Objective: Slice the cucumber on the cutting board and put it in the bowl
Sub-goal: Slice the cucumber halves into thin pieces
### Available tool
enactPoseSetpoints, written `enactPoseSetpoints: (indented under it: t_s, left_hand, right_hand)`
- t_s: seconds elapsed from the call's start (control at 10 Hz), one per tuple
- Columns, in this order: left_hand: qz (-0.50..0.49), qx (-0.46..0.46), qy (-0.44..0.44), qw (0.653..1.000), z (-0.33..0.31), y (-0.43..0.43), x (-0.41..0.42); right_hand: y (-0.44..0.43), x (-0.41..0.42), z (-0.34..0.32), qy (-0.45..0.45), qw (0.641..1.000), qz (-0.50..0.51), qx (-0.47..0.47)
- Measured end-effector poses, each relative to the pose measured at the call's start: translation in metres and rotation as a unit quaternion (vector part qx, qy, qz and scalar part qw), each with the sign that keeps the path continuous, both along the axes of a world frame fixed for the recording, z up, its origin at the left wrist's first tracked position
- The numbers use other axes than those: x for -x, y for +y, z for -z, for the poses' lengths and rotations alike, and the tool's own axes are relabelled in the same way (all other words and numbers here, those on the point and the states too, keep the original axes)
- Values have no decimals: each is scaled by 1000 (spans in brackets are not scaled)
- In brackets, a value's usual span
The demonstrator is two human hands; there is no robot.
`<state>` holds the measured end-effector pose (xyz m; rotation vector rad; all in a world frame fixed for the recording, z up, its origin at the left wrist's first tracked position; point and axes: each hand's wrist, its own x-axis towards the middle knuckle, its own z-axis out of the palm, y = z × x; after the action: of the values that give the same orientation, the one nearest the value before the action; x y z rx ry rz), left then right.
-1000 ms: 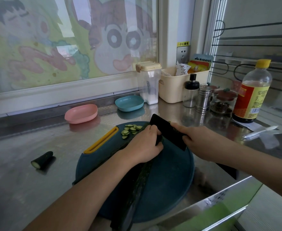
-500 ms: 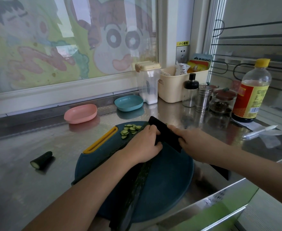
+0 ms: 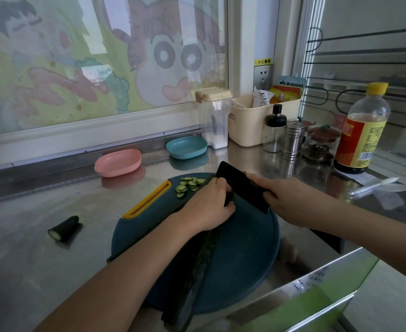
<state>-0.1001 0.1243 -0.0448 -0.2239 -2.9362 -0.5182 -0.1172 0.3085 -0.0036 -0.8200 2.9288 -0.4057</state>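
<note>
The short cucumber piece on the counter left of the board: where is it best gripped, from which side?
Pinch the cucumber piece across its dark middle, from above. It lies on its side on the counter, clear of the cutting board, so both flanks are free.

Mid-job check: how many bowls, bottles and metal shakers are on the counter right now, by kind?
Bowls: 2, the pink bowl and the blue bowl
Bottles: 2, the black-capped bottle and the yellow-capped bottle
Metal shakers: 1, the steel shaker
Total: 5
</note>
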Motion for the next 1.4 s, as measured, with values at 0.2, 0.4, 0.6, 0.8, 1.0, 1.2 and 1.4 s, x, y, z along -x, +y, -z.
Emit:
enactPoseSetpoints:
  t_s: [0.2, 0.4, 0.6, 0.8, 1.0, 1.2, 1.4]
  left_hand:
    - [3, -2, 2, 1000, 0, -1, 1]
    - [5, -1, 8, 1000, 1, -1, 1]
    - [6, 0, 17, 1000, 2, -1, 2]
    - [1, -6, 18, 1000, 3, 0, 2]
    - [-1, -9, 17, 1000, 2, 0, 1]
    - [0, -10, 12, 1000, 1, 0, 1]
    - [2, -7, 17, 1000, 1, 0, 0]
  right_hand:
    - [2, 5, 1, -24, 1000, -7, 10]
    - [1, 9, 0, -20, 1000, -18, -7]
    - [-9, 9, 17, 23, 999, -22, -15]
    - [1, 3, 15, -1, 1000, -4, 2]
    - [3, -1, 8, -5, 1000, 0, 19]
    - [2, 0, 2, -6, 1000, -4, 11]
    - [0, 1, 3, -9, 1000, -12, 3]
